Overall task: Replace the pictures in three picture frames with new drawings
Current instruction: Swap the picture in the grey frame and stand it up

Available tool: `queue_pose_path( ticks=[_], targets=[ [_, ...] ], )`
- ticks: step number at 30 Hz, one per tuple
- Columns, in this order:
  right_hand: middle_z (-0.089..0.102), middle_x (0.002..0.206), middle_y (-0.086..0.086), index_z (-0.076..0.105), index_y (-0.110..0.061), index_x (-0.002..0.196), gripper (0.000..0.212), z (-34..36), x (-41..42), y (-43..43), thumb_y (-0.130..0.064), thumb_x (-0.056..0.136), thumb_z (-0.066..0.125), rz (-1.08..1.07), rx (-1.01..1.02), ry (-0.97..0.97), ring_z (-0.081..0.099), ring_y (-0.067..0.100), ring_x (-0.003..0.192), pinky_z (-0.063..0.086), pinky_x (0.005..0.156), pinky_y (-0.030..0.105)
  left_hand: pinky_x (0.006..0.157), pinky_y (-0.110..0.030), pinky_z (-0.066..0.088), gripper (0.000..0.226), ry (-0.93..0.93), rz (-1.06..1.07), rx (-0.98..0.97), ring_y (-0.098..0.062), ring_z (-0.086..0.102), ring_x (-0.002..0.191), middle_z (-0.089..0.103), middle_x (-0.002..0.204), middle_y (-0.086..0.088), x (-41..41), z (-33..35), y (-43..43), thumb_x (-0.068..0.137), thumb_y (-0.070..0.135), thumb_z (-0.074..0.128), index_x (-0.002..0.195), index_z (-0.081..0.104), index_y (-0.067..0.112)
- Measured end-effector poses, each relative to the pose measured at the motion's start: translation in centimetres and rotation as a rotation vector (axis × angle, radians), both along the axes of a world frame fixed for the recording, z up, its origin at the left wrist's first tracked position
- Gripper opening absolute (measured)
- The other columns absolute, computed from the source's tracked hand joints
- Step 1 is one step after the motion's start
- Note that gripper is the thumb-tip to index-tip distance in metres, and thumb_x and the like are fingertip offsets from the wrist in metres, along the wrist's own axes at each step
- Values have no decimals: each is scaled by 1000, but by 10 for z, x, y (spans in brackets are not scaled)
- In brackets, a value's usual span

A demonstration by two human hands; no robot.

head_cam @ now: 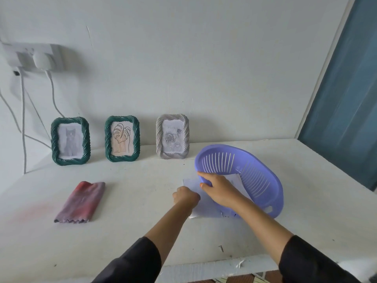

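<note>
Three picture frames stand against the wall: a green one with a cat picture point(70, 141), a green one with a leaf drawing point(122, 139), and a grey one with a rose drawing point(172, 136). My right hand point(219, 189) grips the near rim of a purple slotted basket point(253, 176) and holds it tilted up on its edge. Under the basket lie sheets of white paper point(204, 209). My left hand point(186, 196) is curled on the papers' left part; whether it pinches them is hidden.
A folded red-and-purple cloth point(80, 202) lies on the white table point(132, 231) at the left. A wall socket with a plug and cables point(38, 60) is at the upper left. A blue panel point(346, 94) stands at the right.
</note>
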State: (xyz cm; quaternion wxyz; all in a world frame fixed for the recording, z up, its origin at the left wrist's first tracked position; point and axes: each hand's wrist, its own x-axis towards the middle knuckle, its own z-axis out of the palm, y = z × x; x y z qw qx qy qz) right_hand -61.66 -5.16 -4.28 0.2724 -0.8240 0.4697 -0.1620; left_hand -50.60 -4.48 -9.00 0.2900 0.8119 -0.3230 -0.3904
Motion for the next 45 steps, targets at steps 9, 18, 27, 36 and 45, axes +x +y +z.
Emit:
queue_pose_path(
  ticks=[9,18,27,36,45],
  targets=[
    [50,136,8,37,-26,140,46,-2,-2,-2,-23,95,45,5,5,-43,49,24,121,38,104,35,96,-40,45,48,282,74,-39,-35,54,117,53,126,-21,9,10,-9,83,6,62,126,42,-5],
    [61,108,2,51,-27,129,37,-8,-1,-7,-34,93,46,-5,27,-31,55,22,102,42,92,34,76,-36,52,36,116,59,-134,-36,60,106,57,107,-25,29,30,-12,85,1,52,119,45,-9],
    [49,110,-8,33,-28,137,78,64,5,1,-19,72,77,152,198,-288,53,6,88,42,82,21,41,-21,52,9,221,14,-586,-22,59,54,57,72,-16,26,127,-1,80,-3,54,71,54,-2],
    [61,111,10,52,-10,119,49,44,-30,-34,11,75,50,-523,126,-585,54,25,90,50,72,38,78,-30,45,20,11,-159,-544,-27,52,85,54,84,-8,-1,111,-18,88,32,54,87,60,12],
    [58,90,19,50,4,113,34,-1,-54,-51,-2,83,64,-646,767,-146,59,32,80,50,91,44,82,-36,50,46,-57,-213,-332,-32,56,97,53,123,-21,-1,58,-22,83,-2,41,129,47,1]
  ],
)
